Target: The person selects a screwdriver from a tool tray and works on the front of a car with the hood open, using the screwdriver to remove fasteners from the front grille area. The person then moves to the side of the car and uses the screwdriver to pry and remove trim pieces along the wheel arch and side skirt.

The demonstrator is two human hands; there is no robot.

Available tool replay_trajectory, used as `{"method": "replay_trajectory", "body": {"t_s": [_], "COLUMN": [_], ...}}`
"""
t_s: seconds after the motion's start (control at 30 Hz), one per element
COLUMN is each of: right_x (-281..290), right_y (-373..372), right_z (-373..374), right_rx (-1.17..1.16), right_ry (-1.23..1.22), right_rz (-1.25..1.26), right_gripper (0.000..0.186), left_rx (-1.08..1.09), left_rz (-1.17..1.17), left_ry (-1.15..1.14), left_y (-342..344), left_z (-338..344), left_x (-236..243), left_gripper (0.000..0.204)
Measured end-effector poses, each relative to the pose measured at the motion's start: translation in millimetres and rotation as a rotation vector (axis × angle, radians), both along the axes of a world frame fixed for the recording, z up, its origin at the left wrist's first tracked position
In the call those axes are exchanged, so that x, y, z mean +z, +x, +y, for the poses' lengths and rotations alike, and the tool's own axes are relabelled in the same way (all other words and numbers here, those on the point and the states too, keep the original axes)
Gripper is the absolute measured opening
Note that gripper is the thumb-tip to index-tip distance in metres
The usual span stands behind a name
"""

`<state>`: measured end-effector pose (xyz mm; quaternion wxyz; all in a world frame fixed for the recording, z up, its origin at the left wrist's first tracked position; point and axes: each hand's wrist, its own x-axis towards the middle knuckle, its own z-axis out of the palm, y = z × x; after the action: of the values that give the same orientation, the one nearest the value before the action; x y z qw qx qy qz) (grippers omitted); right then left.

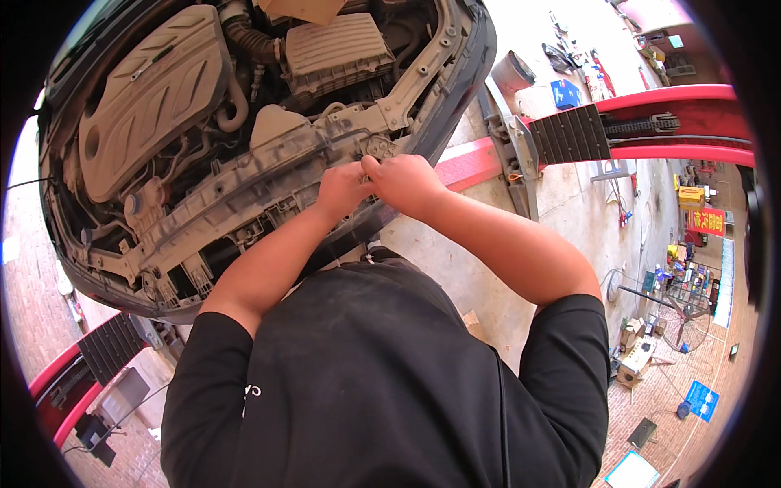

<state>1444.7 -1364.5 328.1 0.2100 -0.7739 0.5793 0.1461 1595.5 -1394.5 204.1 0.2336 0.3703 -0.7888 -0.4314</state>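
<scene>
Both my arms reach to the dusty front crossmember (244, 175) of a car with its engine bay uncovered. My left hand (342, 192) is closed, with its fingers curled at the bay's front edge. Touching it, my right hand (400, 182) is closed too, the thumb and fingertips pressed together. Whatever lies between the fingers is too small or hidden to name. Just beyond the right hand sits a dusty bracket-like part (379, 147). Further back are the ribbed air filter box (338, 55) and the large engine cover (154, 93), both coated in brown dust.
Red lift posts (683, 150) stand to the right and at the lower left (58, 378). A grey bucket (512, 73) and a blue box (565, 94) are on the floor. Far right are a standing fan (685, 313) and several boxes. A cardboard piece (305, 8) lies over the engine bay.
</scene>
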Motion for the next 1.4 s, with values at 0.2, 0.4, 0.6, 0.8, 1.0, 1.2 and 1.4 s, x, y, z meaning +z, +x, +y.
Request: {"method": "replay_trajectory", "body": {"t_s": [0.2,0.4,0.6,0.8,1.0,1.2,1.4], "right_x": [-7,-24,-5,-9,-15,-27,-31], "right_y": [-7,-16,-3,-3,-11,-12,-10], "right_z": [9,16,10,22,17,12,3], "right_rx": [0.119,0.229,0.035,-0.021,0.115,0.219,0.205], "right_ry": [-0.154,-0.367,-0.134,-0.183,-0.29,-0.414,-0.316], "right_rz": [-0.047,-0.065,0.014,-0.042,-0.062,-0.072,-0.052], "right_gripper": [0.024,0.027,0.028,0.021,0.022,0.024,0.024], "left_rx": [-0.082,-0.053,-0.017,-0.027,-0.039,-0.054,-0.01], "left_rz": [0.009,0.105,0.111,0.034,0.095,0.101,0.07], "left_ry": [-0.024,-0.054,-0.078,-0.066,-0.051,-0.103,-0.086], "left_y": [6,0,-3,1,3,-1,-4], "left_z": [-2,1,3,2,3,-6,-7], "left_x": [-14,-3,11,5,-1,-13,-19], "left_gripper": [0.028,0.028,0.023,0.022,0.024,0.024,0.027]}}
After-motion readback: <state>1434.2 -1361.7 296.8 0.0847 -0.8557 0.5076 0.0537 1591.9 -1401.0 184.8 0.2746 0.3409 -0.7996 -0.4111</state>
